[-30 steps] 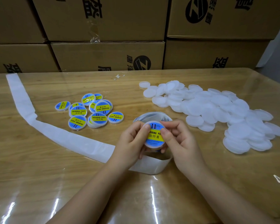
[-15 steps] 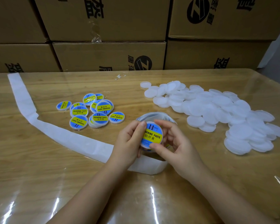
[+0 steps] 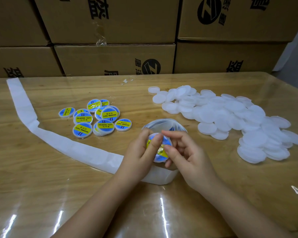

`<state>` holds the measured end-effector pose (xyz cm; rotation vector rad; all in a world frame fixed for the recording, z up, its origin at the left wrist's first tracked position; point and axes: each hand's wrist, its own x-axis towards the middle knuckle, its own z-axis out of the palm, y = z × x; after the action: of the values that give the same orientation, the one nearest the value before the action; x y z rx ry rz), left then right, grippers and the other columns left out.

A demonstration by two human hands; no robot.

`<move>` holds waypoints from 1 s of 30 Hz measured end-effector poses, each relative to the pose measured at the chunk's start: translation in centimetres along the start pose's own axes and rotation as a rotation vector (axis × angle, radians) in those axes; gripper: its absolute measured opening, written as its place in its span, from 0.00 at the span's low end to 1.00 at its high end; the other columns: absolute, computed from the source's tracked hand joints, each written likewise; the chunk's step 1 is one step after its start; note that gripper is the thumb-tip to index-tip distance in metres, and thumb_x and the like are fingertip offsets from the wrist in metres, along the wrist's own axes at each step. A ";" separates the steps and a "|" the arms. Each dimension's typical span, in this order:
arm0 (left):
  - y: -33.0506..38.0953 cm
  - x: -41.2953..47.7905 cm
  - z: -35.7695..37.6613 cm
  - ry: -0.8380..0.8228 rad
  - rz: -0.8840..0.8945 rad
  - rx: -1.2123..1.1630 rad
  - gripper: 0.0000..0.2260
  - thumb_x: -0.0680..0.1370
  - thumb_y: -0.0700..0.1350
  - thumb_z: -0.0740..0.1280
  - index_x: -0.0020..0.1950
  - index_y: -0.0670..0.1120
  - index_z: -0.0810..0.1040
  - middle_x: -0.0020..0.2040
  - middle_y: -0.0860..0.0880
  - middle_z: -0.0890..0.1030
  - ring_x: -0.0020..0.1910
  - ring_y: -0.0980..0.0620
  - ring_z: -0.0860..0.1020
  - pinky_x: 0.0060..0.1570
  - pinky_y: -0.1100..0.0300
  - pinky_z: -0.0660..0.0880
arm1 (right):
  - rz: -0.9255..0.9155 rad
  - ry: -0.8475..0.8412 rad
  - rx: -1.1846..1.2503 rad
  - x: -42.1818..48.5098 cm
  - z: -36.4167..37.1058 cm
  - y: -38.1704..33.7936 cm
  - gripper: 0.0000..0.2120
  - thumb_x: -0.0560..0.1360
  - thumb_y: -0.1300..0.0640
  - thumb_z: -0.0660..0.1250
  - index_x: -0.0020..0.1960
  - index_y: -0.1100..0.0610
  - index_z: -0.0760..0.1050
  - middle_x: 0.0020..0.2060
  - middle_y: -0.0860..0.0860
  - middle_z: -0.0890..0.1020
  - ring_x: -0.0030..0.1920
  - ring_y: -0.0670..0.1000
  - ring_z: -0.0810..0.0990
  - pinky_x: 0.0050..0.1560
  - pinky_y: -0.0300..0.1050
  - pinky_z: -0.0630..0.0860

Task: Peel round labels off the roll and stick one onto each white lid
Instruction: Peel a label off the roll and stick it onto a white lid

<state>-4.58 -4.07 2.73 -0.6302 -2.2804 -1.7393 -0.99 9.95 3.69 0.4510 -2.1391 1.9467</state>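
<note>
Both my hands on one lid, thumbs pressing the label flat.

Far out past my left hand point(image 3: 138, 152) the spent backing strip point(image 3: 58, 143) trails across the table point(image 3: 41, 186), and just beyond that hand sit the labelled lids point(image 3: 95, 117) in a loose cluster. Between my hands, the lid point(image 3: 159, 148) is gripped by both, its blue-and-yellow label facing me, my left thumb and right thumb on its face. The label roll point(image 3: 163, 125) stands right behind my fingers. Off past my right hand point(image 3: 186, 157) spreads the heap of plain white lids point(image 3: 230, 117).
</note>
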 end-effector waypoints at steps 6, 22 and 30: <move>0.5 -0.2 0.3 -0.017 0.045 0.072 0.13 0.77 0.56 0.58 0.36 0.51 0.66 0.30 0.61 0.73 0.29 0.64 0.69 0.31 0.72 0.65 | -0.030 0.053 -0.014 -0.1 -0.1 0.0 0.06 0.74 0.56 0.63 0.48 0.46 0.76 0.36 0.49 0.82 0.24 0.45 0.74 0.28 0.36 0.72; 0.5 -0.1 0.0 0.039 0.047 -0.054 0.15 0.79 0.51 0.56 0.33 0.57 0.72 0.29 0.60 0.73 0.29 0.64 0.69 0.32 0.72 0.65 | -0.186 -0.007 -0.180 -0.4 0.0 0.2 0.09 0.75 0.53 0.66 0.53 0.44 0.72 0.38 0.49 0.79 0.32 0.43 0.79 0.35 0.35 0.76; 0.5 -0.9 0.4 -0.089 0.093 0.036 0.09 0.75 0.58 0.60 0.50 0.56 0.72 0.43 0.61 0.78 0.40 0.63 0.76 0.39 0.69 0.71 | -0.079 0.129 -0.006 -0.1 -0.4 0.0 0.08 0.75 0.56 0.63 0.48 0.45 0.77 0.40 0.48 0.83 0.29 0.51 0.80 0.29 0.40 0.77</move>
<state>-3.53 -3.81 2.69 -0.8081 -2.2950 -1.6550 -0.88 10.38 3.71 0.3915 -2.0158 1.8727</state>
